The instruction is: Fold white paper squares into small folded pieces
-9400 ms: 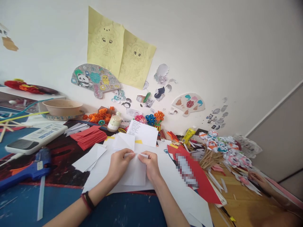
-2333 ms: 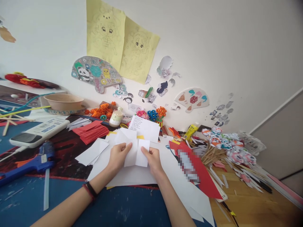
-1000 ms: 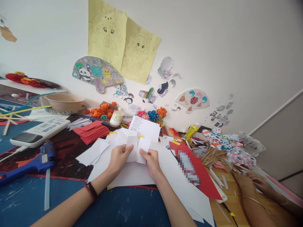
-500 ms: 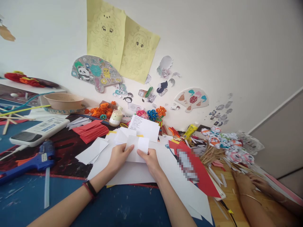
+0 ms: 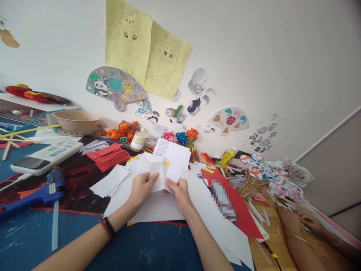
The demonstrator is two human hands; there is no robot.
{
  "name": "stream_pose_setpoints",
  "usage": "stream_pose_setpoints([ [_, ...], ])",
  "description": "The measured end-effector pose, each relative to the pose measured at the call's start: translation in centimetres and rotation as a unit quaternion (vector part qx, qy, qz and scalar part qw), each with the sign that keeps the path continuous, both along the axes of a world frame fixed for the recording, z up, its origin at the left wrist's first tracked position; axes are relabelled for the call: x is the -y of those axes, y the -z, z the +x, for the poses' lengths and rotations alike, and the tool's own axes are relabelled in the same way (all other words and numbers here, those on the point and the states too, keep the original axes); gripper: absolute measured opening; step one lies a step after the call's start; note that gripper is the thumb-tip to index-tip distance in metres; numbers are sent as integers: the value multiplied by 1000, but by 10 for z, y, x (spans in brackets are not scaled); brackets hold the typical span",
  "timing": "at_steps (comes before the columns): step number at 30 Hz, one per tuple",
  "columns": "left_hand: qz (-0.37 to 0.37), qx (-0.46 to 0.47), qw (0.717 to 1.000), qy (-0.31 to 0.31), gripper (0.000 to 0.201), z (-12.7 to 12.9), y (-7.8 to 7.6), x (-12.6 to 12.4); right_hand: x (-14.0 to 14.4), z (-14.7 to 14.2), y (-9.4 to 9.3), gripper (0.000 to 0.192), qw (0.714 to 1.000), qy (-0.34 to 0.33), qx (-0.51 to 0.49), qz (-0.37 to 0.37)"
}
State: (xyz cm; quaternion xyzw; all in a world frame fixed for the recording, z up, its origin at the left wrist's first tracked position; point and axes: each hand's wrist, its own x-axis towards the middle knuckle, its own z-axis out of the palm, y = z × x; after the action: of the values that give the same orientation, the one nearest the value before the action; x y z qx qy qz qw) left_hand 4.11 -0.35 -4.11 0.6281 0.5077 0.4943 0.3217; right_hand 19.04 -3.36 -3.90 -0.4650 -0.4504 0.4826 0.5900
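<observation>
Both hands hold a piece of white paper (image 5: 156, 171) above larger white sheets (image 5: 152, 211). My left hand (image 5: 141, 191) pinches its left part, thumb on top. My right hand (image 5: 180, 192) grips the right part the same way. Between the two parts a V-shaped gap opens at the top, and they come close together near the thumbs. Whether the paper is torn or only folded there, I cannot tell. Just behind lies a white sheet with handwritten lines (image 5: 180, 156). A stack of red paper pieces (image 5: 109, 156) and loose white slips (image 5: 109, 181) lie to the left.
A blue glue gun (image 5: 49, 192) with its glue stick lies left, near a white power strip-like device (image 5: 46, 158) and a bowl (image 5: 76, 119). A glue bottle (image 5: 138, 140) stands behind. Rightward are a red sheet (image 5: 245, 210) and another person's hands (image 5: 299, 220).
The paper was one flat piece with a centre line. Its top has now parted into a V, with the right part tilted clockwise. Both hands stay in nearly the same place.
</observation>
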Motion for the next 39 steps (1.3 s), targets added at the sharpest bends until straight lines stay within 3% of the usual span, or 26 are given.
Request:
stream_pose_setpoints([
  [5,-5,12,997,70,43,-2,1,-2,0,3,-3,38,999,14,-6,38],
  [8,-10,14,996,93,40,-3,2,-4,0,7,-4,35,999,-24,8,20],
  [11,-7,1,997,80,39,-4,3,-3,-1,11,-4,32,998,-55,24,-6],
  [39,8,-1,1000,8,46,1,4,4,-5,4,6,32,1000,18,-9,-7],
])
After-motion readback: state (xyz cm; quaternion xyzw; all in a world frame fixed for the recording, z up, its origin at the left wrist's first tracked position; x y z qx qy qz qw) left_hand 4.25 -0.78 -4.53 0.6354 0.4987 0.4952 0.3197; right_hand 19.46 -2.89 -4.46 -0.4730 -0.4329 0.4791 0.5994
